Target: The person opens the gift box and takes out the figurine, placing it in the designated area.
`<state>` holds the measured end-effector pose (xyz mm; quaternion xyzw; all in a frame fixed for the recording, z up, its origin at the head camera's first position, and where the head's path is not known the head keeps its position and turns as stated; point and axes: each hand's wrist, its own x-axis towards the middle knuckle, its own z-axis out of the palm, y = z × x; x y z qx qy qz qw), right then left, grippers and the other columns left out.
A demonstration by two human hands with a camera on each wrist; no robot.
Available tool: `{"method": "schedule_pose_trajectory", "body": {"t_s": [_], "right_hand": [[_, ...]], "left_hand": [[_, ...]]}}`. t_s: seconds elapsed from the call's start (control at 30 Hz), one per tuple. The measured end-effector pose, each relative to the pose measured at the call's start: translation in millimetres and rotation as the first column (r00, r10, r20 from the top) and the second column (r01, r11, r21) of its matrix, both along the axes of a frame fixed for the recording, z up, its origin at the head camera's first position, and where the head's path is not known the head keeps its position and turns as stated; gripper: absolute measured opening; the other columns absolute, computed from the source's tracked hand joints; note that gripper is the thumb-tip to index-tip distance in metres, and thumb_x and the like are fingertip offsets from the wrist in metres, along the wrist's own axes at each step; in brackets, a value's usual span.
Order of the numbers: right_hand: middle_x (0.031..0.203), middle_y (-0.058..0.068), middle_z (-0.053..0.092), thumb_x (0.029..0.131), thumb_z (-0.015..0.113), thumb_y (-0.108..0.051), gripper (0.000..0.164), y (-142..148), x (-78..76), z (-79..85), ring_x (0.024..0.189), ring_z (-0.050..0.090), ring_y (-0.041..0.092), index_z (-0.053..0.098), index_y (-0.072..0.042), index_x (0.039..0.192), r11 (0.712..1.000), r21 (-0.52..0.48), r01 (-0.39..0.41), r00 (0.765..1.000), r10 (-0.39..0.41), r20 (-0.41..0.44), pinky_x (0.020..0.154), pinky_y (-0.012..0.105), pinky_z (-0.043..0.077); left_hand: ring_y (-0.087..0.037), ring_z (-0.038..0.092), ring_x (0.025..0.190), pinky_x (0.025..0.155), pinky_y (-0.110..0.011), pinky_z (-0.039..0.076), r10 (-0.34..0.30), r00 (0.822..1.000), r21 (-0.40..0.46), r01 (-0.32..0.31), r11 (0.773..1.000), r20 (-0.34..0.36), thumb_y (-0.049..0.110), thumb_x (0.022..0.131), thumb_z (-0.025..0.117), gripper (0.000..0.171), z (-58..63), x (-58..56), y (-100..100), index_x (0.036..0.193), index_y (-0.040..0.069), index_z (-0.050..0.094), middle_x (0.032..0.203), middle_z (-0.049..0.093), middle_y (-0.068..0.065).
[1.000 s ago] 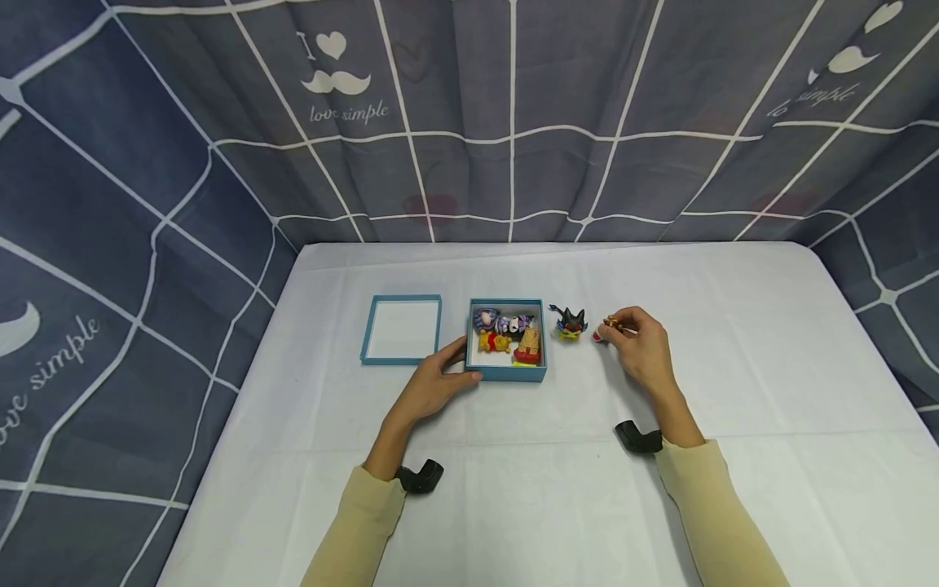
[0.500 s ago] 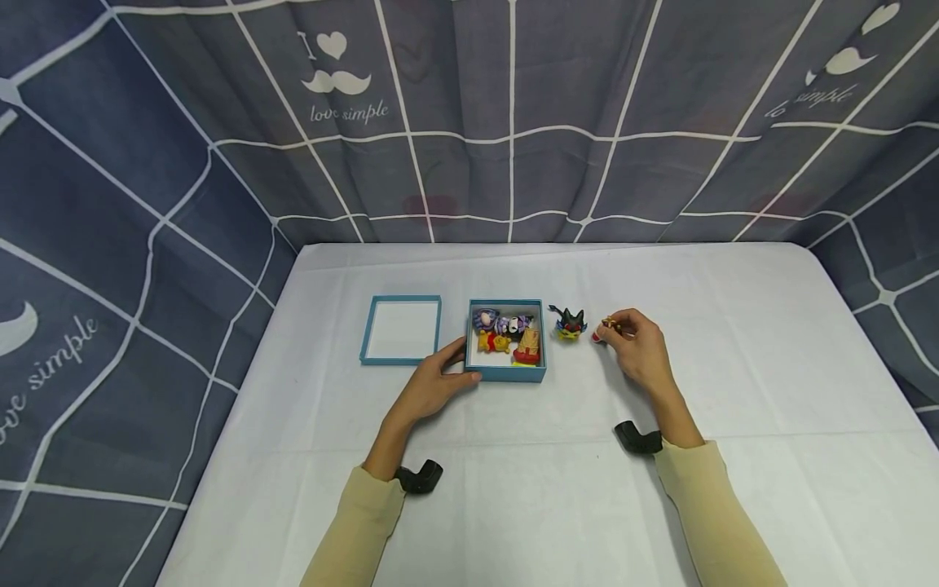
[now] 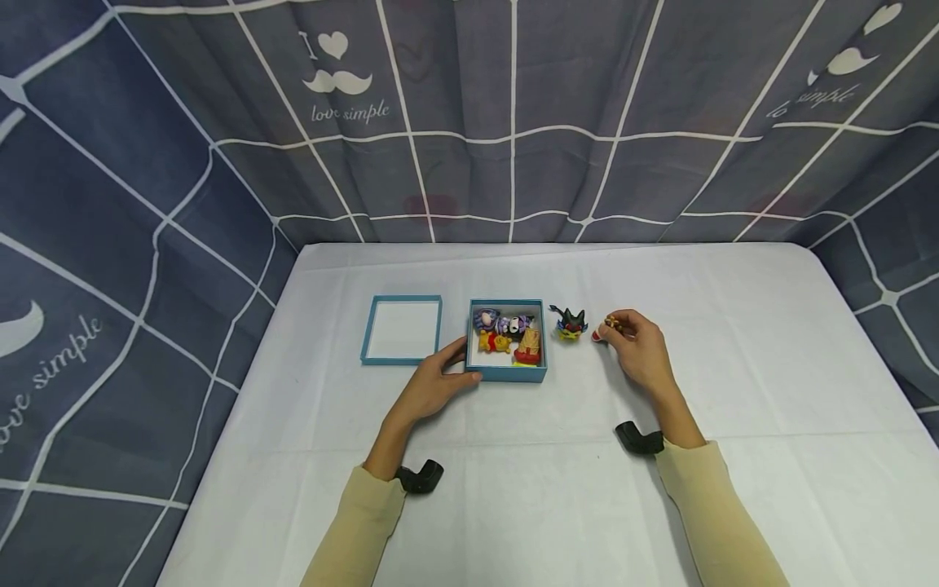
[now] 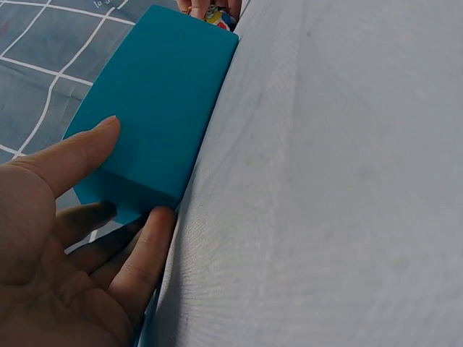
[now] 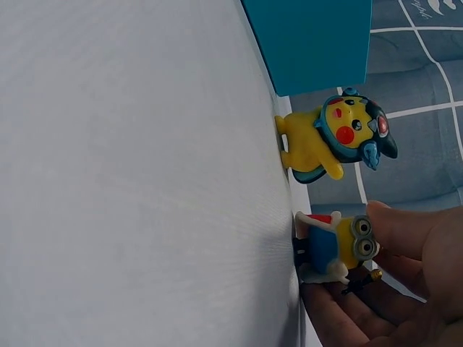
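One blue box on white cloth, gridded curtain behind.

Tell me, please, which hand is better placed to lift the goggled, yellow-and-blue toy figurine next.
The right hand, I think: its thumb and fingers are around the figurine, while the left hand, farther away, touches the open, blue rectangular box.

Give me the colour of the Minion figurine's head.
Yellow: the head of the Minion figurine shows best in the right wrist view.
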<state>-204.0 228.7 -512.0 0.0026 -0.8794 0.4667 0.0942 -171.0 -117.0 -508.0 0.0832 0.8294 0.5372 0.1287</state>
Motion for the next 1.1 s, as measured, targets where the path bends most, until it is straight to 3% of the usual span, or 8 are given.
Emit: {"method": "schedule_pose_trajectory", "body": {"t_s": [0.1, 0.33, 0.57, 0.67, 0.8, 0.97, 1.1], "right_hand": [[0.103, 0.022, 0.068, 0.095, 0.067, -0.010, 0.022, 1, -0.3, -0.3, 0.098, 0.065, 0.033, 0.064, 0.006, 0.109, 1.000, 0.003, -0.001, 1.000, 0.001, -0.005, 0.081, 0.027, 0.044], [0.105, 0.024, 0.066, 0.094, 0.067, -0.011, 0.030, 1, 1.6, 2.0, 0.097, 0.062, 0.032, 0.061, 0.010, 0.116, 0.999, -0.033, -0.036, 0.999, 0.036, -0.010, 0.078, 0.015, 0.043], [0.117, 0.026, 0.062, 0.092, 0.070, -0.013, 0.043, 1, 6.8, 12.7, 0.110, 0.059, 0.041, 0.055, 0.010, 0.126, 0.999, -0.039, -0.027, 1.000, 0.027, 0.004, 0.098, 0.047, 0.044], [0.122, 0.027, 0.059, 0.092, 0.069, -0.012, 0.045, 2, 9.5, 17.3, 0.117, 0.055, 0.044, 0.054, 0.009, 0.128, 0.998, -0.059, -0.025, 1.000, 0.025, 0.004, 0.103, 0.052, 0.040], [0.125, 0.028, 0.057, 0.091, 0.070, -0.009, 0.043, 1, 11.8, 20.2, 0.120, 0.053, 0.044, 0.056, 0.011, 0.126, 0.998, -0.065, -0.004, 1.000, 0.002, -0.027, 0.104, 0.051, 0.040], [0.119, 0.027, 0.058, 0.088, 0.070, -0.005, 0.038, -1, 12.1, 23.2, 0.114, 0.056, 0.040, 0.060, 0.011, 0.121, 0.995, -0.051, 0.083, 0.988, -0.089, -0.128, 0.100, 0.047, 0.044], [0.114, 0.023, 0.060, 0.087, 0.071, -0.004, 0.033, -5, 13.3, 28.6, 0.109, 0.058, 0.036, 0.063, 0.009, 0.117, 0.989, -0.069, 0.130, 0.972, -0.141, -0.189, 0.098, 0.033, 0.045]], "left_hand": [[-0.029, 0.036, 0.140, 0.113, -0.051, 0.026, -0.001, 1.000, -0.004, 0.001, 1.000, 0.002, 0.032, 0.088, 0.076, 0.078, 0.0, -0.1, 0, 0.152, 0.008, 0.038, 0.141, 0.053, -0.014], [-0.028, 0.036, 0.140, 0.113, -0.050, 0.027, -0.013, 1.000, -0.013, 0.013, 1.000, -0.001, 0.031, 0.089, 0.076, 0.078, -0.5, -0.4, 0, 0.152, 0.007, 0.038, 0.142, 0.053, -0.014], [-0.028, 0.037, 0.139, 0.113, -0.048, 0.028, -0.023, 1.000, -0.008, 0.023, 1.000, -0.005, 0.030, 0.089, 0.075, 0.077, -0.6, -1.3, -1, 0.152, 0.006, 0.037, 0.142, 0.052, -0.014], [-0.028, 0.037, 0.140, 0.113, -0.049, 0.028, -0.021, 1.000, -0.008, 0.021, 1.000, -0.001, 0.031, 0.089, 0.075, 0.077, -0.3, -1.2, -1, 0.152, 0.007, 0.038, 0.143, 0.051, -0.014], [-0.029, 0.036, 0.140, 0.113, -0.049, 0.028, -0.022, 1.000, -0.003, 0.022, 1.000, -0.002, 0.031, 0.089, 0.075, 0.078, 0.3, -1.0, -1, 0.152, 0.006, 0.037, 0.144, 0.051, -0.014], [-0.028, 0.037, 0.140, 0.113, -0.048, 0.027, -0.023, 1.000, -0.003, 0.023, 1.000, -0.006, 0.030, 0.089, 0.075, 0.077, 0.7, -2.0, -1, 0.152, 0.006, 0.037, 0.143, 0.051, -0.014], [-0.028, 0.037, 0.140, 0.113, -0.048, 0.027, -0.018, 1.000, -0.010, 0.018, 1.000, -0.004, 0.030, 0.089, 0.075, 0.078, 1.1, -2.1, -1, 0.152, 0.007, 0.037, 0.143, 0.052, -0.014]]}}
